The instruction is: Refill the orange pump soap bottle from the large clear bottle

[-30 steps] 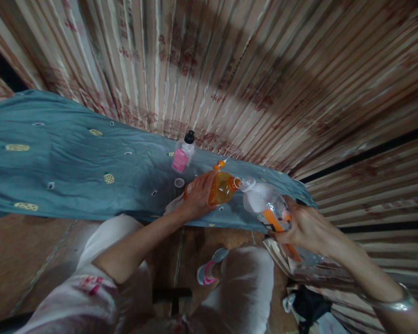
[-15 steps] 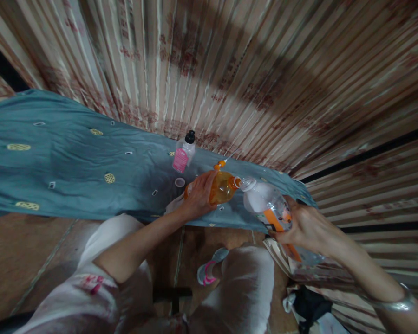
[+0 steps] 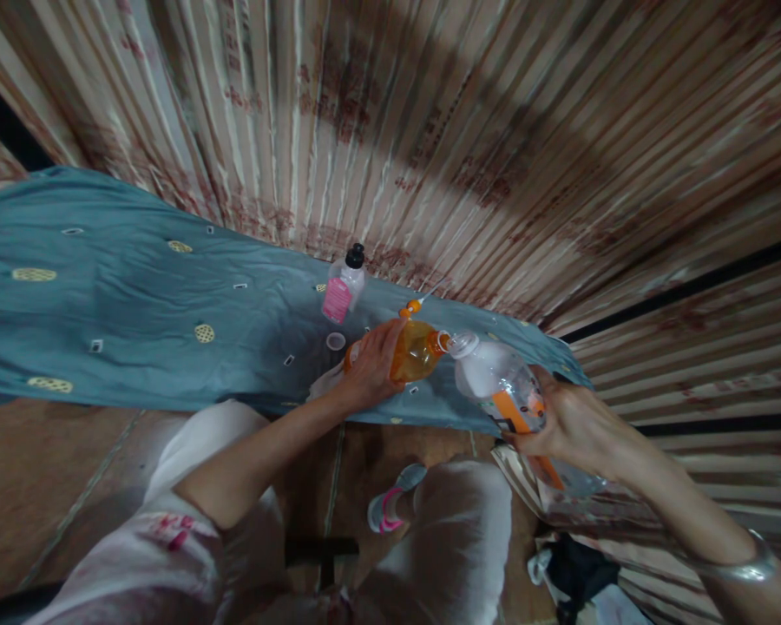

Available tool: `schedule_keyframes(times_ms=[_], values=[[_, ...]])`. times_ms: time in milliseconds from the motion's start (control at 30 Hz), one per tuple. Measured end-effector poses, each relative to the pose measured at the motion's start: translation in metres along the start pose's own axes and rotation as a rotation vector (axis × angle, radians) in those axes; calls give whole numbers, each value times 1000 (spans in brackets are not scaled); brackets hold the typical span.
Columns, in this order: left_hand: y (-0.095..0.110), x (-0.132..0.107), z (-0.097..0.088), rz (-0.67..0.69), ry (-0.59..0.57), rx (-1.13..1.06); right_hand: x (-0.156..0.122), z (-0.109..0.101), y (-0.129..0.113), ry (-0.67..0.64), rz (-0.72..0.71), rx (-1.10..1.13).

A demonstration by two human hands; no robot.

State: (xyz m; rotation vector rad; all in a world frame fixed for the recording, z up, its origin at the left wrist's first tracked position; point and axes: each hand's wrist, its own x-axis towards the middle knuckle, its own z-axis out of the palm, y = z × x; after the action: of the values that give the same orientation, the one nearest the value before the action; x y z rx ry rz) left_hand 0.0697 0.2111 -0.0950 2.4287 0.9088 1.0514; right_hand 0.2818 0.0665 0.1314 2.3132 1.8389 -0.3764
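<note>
Orange translucent plastic bottle is wrapped by the fingers of the left hand, neck pointing right; clear plastic bottle with orange label is gripped by the right hand, mouth to mouth with it, contact not certain; its base is held past the near edge of the teal cloth-covered desk; longest desk stretch is found leftward; far edge is bounded by beige patterned curtain; white round cap, pink-labelled clear bottle with black top and small orange nozzle are crowded near the left hand.
</note>
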Motion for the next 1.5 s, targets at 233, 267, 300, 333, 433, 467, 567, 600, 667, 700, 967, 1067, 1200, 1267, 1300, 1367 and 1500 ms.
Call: schedule_keyframes(times_ms=[233, 267, 300, 333, 433, 467, 567, 600, 667, 700, 967, 1067, 1200, 1267, 1300, 1367, 1500], values=[[-2, -1, 2, 6, 12, 8, 0, 1, 1, -12, 0, 11], [-2, -1, 2, 4, 13, 9, 0, 1, 1, -18, 2, 12], [-1, -1, 1, 1, 11, 9, 0, 1, 2, -20, 2, 10], [-1, -1, 1, -1, 10, 8, 0, 1, 3, -17, -1, 7], [0, 0, 0, 9, 6, 2, 0, 2, 4, 0, -16, -12], [0, 0, -1, 12, 10, 3, 0, 3, 5, 4, -21, -17], [0, 0, 0, 22, 27, 17, 0, 2, 4, -7, -24, -24], [-1, 0, 0, 22, 32, 22, -1, 2, 4, -10, -22, -27], [-2, -1, 1, 22, 34, 23, -1, 1, 3, -15, -21, -28], [-2, -1, 1, 23, 32, 21, -1, 1, 3, -14, -21, -28], [-4, -2, 5, 28, 38, 28, -1, 1, 2, -1, -9, -33], [-5, -2, 5, 47, 47, 29, -1, 2, 3, -2, -6, -27], [-6, -2, 6, 49, 56, 16, 0, 4, 6, 0, -17, -23], [-6, -2, 7, 44, 57, 17, 0, 4, 7, 12, -18, -24], [-6, -2, 7, 43, 54, 20, 0, 4, 7, 20, -16, -23], [-5, -2, 7, 34, 43, 25, 0, 4, 7, 33, -16, -14], [-4, -1, 5, 9, 14, 22, 0, 3, 5, 36, -18, -13]])
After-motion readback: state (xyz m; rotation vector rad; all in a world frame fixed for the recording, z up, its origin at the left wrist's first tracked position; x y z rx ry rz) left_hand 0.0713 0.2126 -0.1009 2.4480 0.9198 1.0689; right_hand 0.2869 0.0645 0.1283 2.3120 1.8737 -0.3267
